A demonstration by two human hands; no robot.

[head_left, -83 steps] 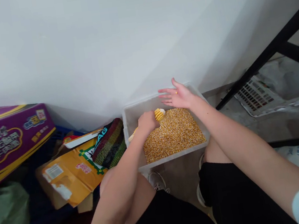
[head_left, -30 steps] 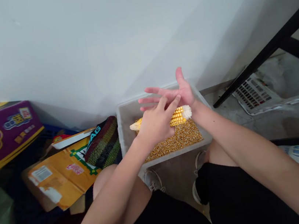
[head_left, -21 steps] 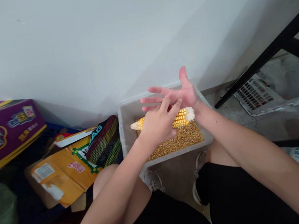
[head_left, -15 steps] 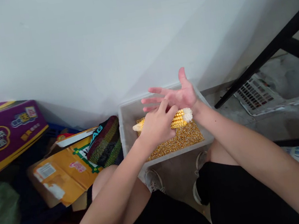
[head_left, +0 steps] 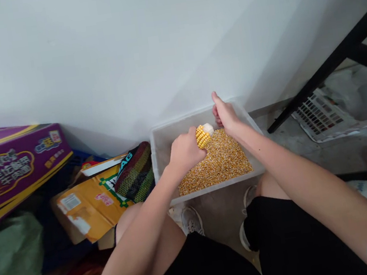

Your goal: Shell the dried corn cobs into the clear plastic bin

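Observation:
My left hand (head_left: 187, 150) is wrapped round a corn cob (head_left: 203, 136). Yellow kernels and a pale, bare tip stick out of the fist toward the right; the cob's other end is hidden by the hand. To its right, apart from the cob, my right hand (head_left: 225, 112) is closed with the thumb raised and the fingers curled in. Nothing shows in it, though its palm faces away from view. Both hands are over a whitish plastic bin (head_left: 211, 192), where loose corn kernels (head_left: 223, 161) cover much of the bottom.
At left are a purple carton (head_left: 20, 167), a torn yellow cardboard box (head_left: 91, 209), a dark mesh bag (head_left: 137, 173) and a green bag (head_left: 11, 257). A white wall rises behind the bin. A black metal frame (head_left: 324, 70) and a white basket (head_left: 319, 118) stand at right.
My right hand has gone from spread fingers to a closed fist with the thumb up. My left hand has drawn away from it and turned the cob, whose pale tip has shifted left.

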